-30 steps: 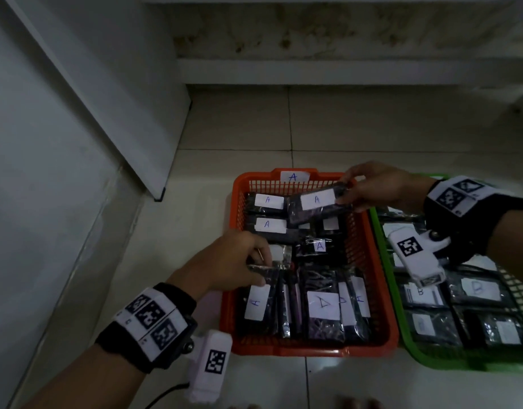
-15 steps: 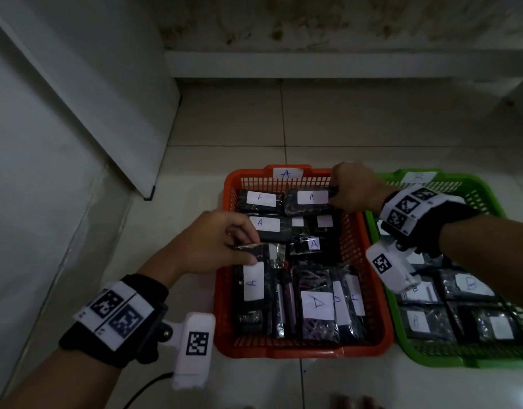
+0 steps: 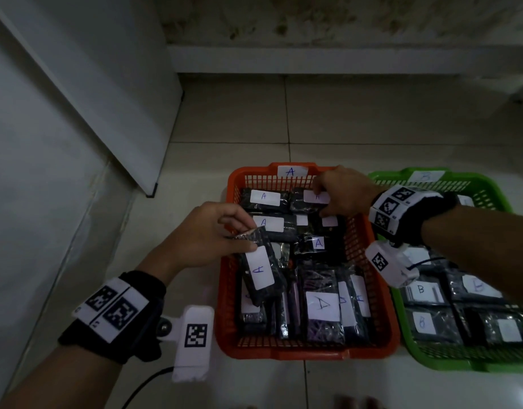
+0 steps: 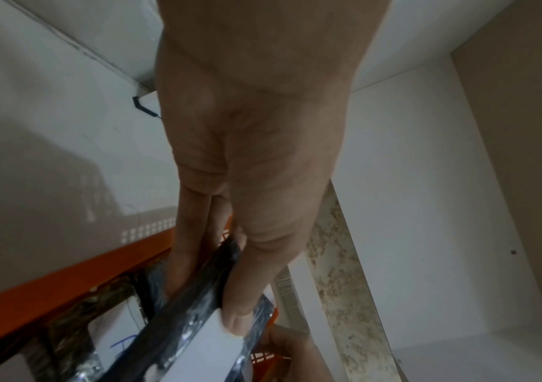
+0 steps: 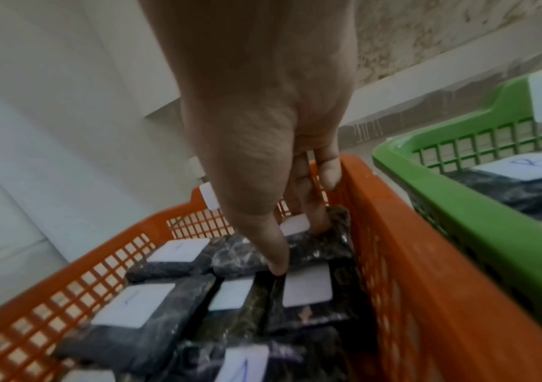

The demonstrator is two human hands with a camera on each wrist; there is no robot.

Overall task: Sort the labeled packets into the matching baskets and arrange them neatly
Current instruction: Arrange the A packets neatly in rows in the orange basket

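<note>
Overhead, we are pinching the A packet by its far end in our left hand, its length trailing nearward over the left of the orange basket. At the left wrist, our thumb is clamping it. At the right wrist, our right hand is pressing straight fingers onto the far-right packet.

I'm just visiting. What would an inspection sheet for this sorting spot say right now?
Surface: pale tiled floor; both baskets stand on it.
Job's things: orange basket tagged A, full of dark A packets; green basket beside it holds B packets.
Clutter: nothing seen.
Hands: left hand pinches a raised packet by its end; right hand presses straight fingers on the far-right packet.
Cables: black cable below the left wrist camera.
Surroundings: white panel on the left, stained wall behind.
</note>
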